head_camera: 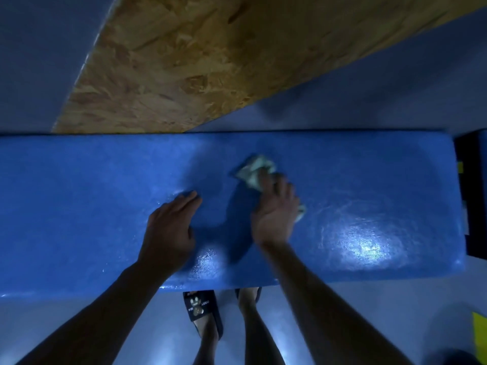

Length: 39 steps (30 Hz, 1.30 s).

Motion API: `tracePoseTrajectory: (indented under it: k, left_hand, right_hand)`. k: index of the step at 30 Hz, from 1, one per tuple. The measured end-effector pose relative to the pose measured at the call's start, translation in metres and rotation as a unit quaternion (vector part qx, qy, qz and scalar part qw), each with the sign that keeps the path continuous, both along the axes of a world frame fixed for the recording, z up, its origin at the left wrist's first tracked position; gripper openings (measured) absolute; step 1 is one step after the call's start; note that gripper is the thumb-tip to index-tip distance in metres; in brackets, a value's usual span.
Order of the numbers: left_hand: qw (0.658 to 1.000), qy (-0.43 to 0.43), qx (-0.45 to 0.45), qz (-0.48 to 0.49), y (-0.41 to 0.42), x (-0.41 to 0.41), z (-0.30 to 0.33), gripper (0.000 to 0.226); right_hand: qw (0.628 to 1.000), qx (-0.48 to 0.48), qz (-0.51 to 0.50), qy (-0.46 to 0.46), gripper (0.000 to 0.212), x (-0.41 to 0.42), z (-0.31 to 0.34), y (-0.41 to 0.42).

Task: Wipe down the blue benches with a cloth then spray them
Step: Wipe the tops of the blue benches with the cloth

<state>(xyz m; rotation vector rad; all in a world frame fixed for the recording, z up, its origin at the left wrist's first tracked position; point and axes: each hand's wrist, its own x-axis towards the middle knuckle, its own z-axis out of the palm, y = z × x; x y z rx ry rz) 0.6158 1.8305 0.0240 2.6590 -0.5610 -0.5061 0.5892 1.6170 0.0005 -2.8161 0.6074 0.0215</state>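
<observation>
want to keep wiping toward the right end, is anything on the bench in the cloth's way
Nothing visible. The right hand presses the cloth on the blue bench, and the shiny stretch to the right end is bare. The left hand rests on the other side.

Blue surface (105,201): glossy, finely pebbled, wet sheen lower right. Cloth (253,172): pale, crumpled fabric. Board (210,56), upper centre: rough, matt chipboard.

One blue bench (105,196), one cloth (254,171), two hands (171,227) (274,214), one wooden board (210,56), one black slipper (201,309).
</observation>
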Motion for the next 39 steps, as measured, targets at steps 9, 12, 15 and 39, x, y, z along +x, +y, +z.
tracePoseTrajectory:
  k: [9,12,15,39]
  left_hand:
    - [0.999,-0.006,0.037,-0.005,-0.007,0.008,0.006,0.066]
    - [0.999,0.002,0.050,-0.010,-0.008,0.007,0.005,0.065]
    - [0.998,0.015,0.055,-0.006,-0.006,0.006,0.001,0.065]
    - [0.996,0.015,0.091,0.001,-0.007,0.002,0.003,0.066]
  right_hand:
    - [0.955,-0.094,0.279,-0.042,0.047,0.032,-0.007,-0.113]
    - [0.993,-0.102,0.067,-0.007,0.032,0.038,0.003,-0.153]
    - [0.994,-0.084,-0.074,-0.004,0.034,0.046,-0.002,-0.112]
    - [0.995,0.002,0.086,-0.051,0.056,0.083,-0.004,0.016]
